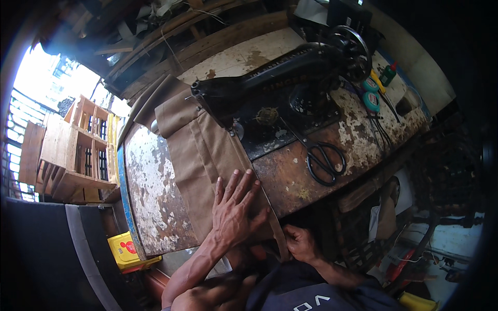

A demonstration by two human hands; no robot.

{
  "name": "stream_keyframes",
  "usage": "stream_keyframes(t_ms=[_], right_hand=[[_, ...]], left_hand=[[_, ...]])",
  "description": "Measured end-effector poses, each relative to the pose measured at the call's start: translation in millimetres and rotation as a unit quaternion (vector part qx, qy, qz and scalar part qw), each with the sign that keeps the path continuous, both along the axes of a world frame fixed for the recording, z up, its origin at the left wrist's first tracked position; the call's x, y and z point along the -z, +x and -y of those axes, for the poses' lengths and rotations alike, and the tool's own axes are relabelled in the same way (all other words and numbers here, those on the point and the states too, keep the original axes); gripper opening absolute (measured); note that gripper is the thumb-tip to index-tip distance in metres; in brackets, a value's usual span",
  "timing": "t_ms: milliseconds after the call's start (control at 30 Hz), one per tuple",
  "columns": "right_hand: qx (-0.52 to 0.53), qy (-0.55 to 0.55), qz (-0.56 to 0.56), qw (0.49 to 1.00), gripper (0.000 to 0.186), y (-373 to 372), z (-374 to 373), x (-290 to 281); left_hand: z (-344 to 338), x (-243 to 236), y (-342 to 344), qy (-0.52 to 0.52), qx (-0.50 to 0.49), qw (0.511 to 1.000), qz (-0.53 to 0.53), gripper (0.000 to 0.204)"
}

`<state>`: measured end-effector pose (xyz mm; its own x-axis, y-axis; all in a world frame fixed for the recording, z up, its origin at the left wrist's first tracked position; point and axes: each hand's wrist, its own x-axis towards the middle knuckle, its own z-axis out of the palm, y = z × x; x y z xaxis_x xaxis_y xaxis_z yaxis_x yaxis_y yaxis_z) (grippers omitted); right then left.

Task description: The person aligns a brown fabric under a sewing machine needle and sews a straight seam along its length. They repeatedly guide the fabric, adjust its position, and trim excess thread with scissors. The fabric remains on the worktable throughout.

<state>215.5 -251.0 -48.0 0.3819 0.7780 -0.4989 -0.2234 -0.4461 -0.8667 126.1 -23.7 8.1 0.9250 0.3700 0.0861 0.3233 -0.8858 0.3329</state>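
Note:
A long piece of brown fabric (197, 150) runs from under the needle end of a black sewing machine (285, 72) down over the front edge of the worn table (148, 217). My left hand (233, 207) lies flat on the fabric with fingers apart. My right hand (301, 243) is below the table's edge, fingers closed on the fabric's right edge. Large black scissors (324, 163) lie on the table to the right of the fabric.
Teal round containers (371, 101), a green bottle (388, 75) and yellow-handled tools (378, 85) sit at the right. Wooden shelving (88, 145), a yellow container (126, 249) and dark padded panels (39, 249) are at left. Stacked boards (155, 46) stand behind the table.

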Motion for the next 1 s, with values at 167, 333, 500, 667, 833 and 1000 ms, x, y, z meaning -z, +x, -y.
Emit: stream_keyframes(t_ms=[167, 333, 500, 667, 833, 1000], right_hand=[[-0.159, -0.049, 0.176, 0.970, 0.017, 40, -24, -38], [-0.221, 0.052, 0.381, 0.896, 0.024, 107, -75, -100], [-0.204, 0.042, 0.643, 0.736, 0.025, 184, -242, -60], [-0.115, 0.417, 0.357, 0.828, 0.038, 226, -355, 30], [-0.228, 0.446, -0.114, 0.858, 0.037, 242, -372, 52], [-0.217, 0.428, -0.012, 0.877, 0.034, 237, -379, 43]], left_hand=[[0, 2, 2, -0.017, -0.002, 1.000, 0.016, 0.069], [1, 6, -1, -0.010, -0.002, 1.000, 0.020, 0.067], [1, 6, -1, -0.021, 0.003, 1.000, 0.016, 0.065], [-1, 5, -2, -0.021, 0.009, 1.000, 0.005, 0.065], [-2, 7, -3, -0.029, 0.013, 1.000, 0.003, 0.068], [-1, 9, -3, -0.030, 0.011, 0.999, 0.006, 0.069]])
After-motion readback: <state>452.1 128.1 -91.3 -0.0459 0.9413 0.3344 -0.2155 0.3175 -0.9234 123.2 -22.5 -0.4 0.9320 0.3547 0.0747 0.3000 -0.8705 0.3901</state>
